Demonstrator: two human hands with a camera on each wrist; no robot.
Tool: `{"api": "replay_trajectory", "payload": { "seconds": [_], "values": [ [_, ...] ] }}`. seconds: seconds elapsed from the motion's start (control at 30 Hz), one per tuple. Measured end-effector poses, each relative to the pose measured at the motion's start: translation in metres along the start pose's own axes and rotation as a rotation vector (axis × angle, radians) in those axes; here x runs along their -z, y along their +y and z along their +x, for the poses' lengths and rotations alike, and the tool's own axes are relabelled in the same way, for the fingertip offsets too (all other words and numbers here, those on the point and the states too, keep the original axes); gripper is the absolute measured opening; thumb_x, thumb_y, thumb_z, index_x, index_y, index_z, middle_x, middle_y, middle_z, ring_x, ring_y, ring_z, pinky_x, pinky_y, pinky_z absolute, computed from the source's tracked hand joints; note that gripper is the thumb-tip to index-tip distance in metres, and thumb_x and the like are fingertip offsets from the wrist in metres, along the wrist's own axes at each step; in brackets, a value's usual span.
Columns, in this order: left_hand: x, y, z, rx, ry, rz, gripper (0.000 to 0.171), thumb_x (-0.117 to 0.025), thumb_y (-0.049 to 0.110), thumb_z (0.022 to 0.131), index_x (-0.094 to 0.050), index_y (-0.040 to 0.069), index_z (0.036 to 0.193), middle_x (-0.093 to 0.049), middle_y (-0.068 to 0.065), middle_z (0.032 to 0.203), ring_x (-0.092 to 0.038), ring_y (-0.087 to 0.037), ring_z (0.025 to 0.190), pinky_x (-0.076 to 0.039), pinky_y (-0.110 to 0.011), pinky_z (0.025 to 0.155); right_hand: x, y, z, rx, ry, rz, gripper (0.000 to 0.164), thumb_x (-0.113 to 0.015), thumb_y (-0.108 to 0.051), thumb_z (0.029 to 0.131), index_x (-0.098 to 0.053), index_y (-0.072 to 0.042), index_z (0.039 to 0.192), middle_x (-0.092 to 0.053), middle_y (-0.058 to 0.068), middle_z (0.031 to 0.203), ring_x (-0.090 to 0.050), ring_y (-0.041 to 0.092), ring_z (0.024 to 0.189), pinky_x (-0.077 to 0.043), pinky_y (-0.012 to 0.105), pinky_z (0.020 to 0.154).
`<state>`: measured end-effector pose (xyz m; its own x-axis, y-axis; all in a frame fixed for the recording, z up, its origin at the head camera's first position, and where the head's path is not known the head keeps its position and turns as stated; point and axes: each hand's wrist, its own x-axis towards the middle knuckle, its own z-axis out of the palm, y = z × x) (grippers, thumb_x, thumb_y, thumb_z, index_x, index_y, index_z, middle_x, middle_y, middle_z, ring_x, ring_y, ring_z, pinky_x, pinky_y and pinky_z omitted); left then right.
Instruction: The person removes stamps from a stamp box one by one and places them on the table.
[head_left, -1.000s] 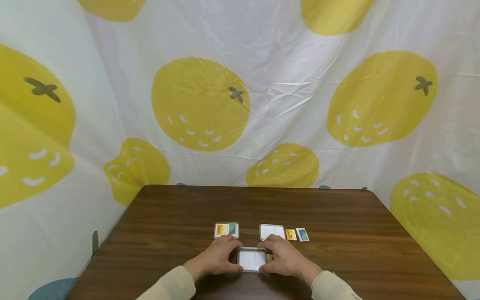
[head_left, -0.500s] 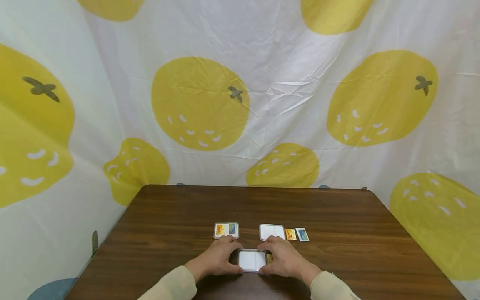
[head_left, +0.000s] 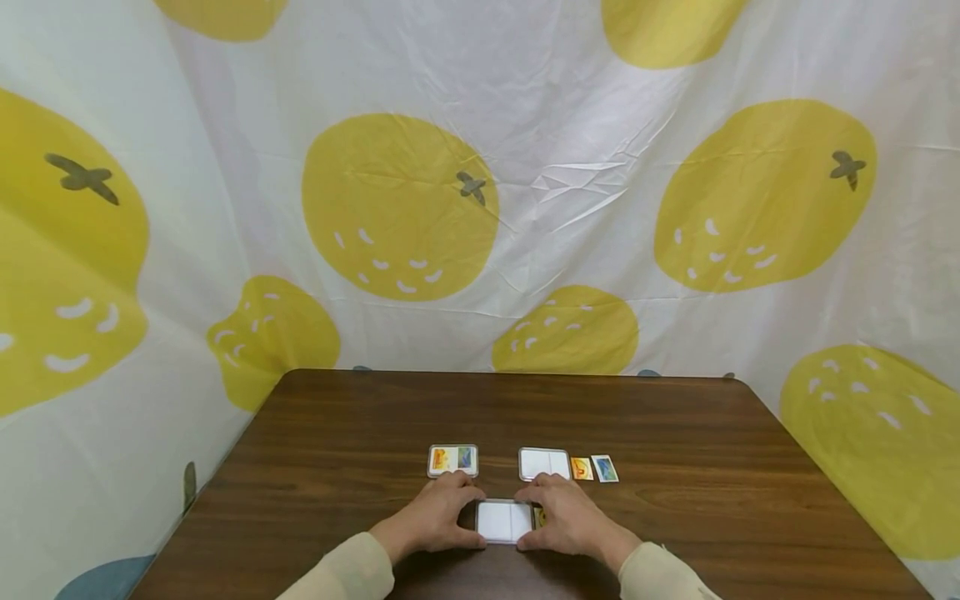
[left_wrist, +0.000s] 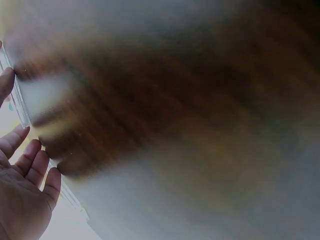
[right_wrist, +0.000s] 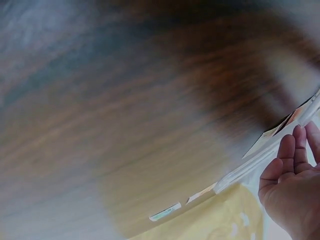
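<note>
Near the front of the dark wooden table [head_left: 337, 467], a clear-rimmed plastic case [head_left: 504, 522] with a white, divided insert lies between both hands. My left hand [head_left: 442, 512] grips its left end, thumb at the near corner and fingers at the far one. At the right end my right hand [head_left: 566, 515] holds it the same way. Part of a yellow stamp [head_left: 542, 517] peeks out beside the case, mostly covered by the right hand. In the left wrist view the left fingers [left_wrist: 35, 165] touch the table; the case's edge shows alongside.
A similar case [head_left: 453, 461] with an orange and a blue-green stamp inside lies behind the left hand. Behind the right hand is another case [head_left: 543, 463] with a white insert. Beside it lie an orange stamp [head_left: 582, 468] and a blue one [head_left: 604, 468]. A fruit-print curtain [head_left: 562, 208] hangs around the table.
The case between my hands looks thinner and lower than a second ago, its top having sunk slightly toward the table. Both hands keep their hold, almost still.
</note>
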<state>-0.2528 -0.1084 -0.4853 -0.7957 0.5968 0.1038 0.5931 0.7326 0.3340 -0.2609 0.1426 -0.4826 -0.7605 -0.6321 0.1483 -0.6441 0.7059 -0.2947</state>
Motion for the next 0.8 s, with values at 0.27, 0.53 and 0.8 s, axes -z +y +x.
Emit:
{"api": "replay_trajectory", "payload": {
  "seconds": [0.27,0.53,0.8],
  "values": [
    [0.0002,0.0011,-0.0015,0.019,-0.027,-0.017,0.059,-0.079,0.047,0.081,-0.066,0.012,0.126,-0.055,-0.002,0.118,-0.051,-0.021,0.113,-0.040,-0.042,0.098,0.0000,-0.0006,-0.0003,-0.008,-0.013,-0.012,0.062,-0.082,-0.049,0.074,-0.070,-0.010,0.120,-0.062,0.004,0.112,-0.057,0.023,0.105,-0.044,0.046,0.092],
    [-0.0009,-0.0006,-0.0011,0.008,-0.022,-0.008,0.060,-0.078,0.049,0.081,-0.066,0.012,0.126,-0.055,-0.002,0.118,-0.051,-0.021,0.113,-0.040,-0.042,0.097,0.0006,-0.0008,0.0006,-0.012,-0.019,-0.011,0.060,-0.082,-0.048,0.075,-0.070,-0.010,0.120,-0.063,0.004,0.110,-0.057,0.023,0.103,-0.044,0.045,0.091],
    [-0.0015,-0.0024,-0.0011,0.004,-0.023,-0.017,0.058,-0.076,0.049,0.083,-0.066,0.012,0.127,-0.055,-0.002,0.119,-0.051,-0.021,0.114,-0.040,-0.043,0.098,0.0002,-0.0002,0.0013,-0.015,-0.026,-0.013,0.059,-0.082,-0.049,0.074,-0.071,-0.012,0.119,-0.063,0.002,0.110,-0.057,0.022,0.103,-0.044,0.044,0.090]
  ]
}}
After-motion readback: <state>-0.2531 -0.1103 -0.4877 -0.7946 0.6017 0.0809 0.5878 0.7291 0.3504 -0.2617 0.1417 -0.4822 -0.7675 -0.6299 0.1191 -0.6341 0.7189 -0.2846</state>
